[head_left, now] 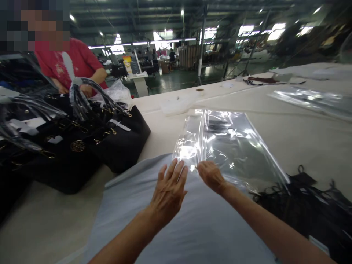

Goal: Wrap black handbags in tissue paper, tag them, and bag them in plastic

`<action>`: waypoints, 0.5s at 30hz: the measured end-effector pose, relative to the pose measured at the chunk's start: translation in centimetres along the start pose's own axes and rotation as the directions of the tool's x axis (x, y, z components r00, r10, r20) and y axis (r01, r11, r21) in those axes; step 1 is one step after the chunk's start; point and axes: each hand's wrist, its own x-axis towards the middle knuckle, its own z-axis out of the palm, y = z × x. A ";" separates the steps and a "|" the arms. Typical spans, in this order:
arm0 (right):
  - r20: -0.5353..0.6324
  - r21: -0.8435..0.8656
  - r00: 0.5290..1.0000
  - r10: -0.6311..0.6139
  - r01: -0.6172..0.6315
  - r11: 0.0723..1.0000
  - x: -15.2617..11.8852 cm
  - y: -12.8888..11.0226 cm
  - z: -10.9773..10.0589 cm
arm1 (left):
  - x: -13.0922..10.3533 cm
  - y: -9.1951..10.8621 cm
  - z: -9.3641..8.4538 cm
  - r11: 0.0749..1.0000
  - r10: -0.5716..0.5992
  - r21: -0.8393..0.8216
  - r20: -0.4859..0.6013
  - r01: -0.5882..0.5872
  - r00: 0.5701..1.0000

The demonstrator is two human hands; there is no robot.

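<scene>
A large clear plastic sheet (233, 146), shiny and creased, lies flat in front of me with a folded strip along its left part. Under its near edge a light blue-grey cloth (209, 220) spreads toward me. My left hand (170, 190) rests palm down, fingers stretched, with the fingertips at the sheet's near left corner. At the near edge of the strip, my right hand (210, 174) is closed, its fingertips pinching the plastic. Whether the sheet is a bag I cannot tell.
Several black handbags (123, 143) with wrapped handles stand at left. Behind them works a person in a red shirt (79, 58). Black strapped pieces (308, 205) lie at right. More clear plastic (310, 97) and a tape roll (200, 90) sit farther back on the pale table (162, 141).
</scene>
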 end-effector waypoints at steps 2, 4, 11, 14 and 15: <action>-0.080 -0.091 0.981 -0.178 0.170 0.981 -0.5 -1.6 -0.4 | 2.8 -0.5 3.1 0.989 0.134 0.074 -0.112 -0.126 0.985; -0.125 -0.142 0.968 -0.219 0.201 0.969 -1.0 -2.8 -0.6 | 4.2 -1.0 5.2 0.963 0.250 0.138 -0.156 -0.230 0.956; -0.120 -0.256 0.971 -0.207 0.171 0.951 -2.2 -4.9 -1.4 | 2.0 -4.1 4.8 0.959 0.070 0.276 -0.001 -0.067 0.998; -0.019 -0.309 0.977 -0.211 0.195 0.931 -2.6 -4.3 -1.7 | -0.8 -6.1 3.3 0.946 -0.013 0.325 -0.010 0.015 1.000; 0.004 -0.334 0.982 -0.190 0.181 0.925 -2.9 -3.9 -1.9 | -2.1 -7.0 2.9 0.945 -0.045 0.324 -0.027 0.051 0.999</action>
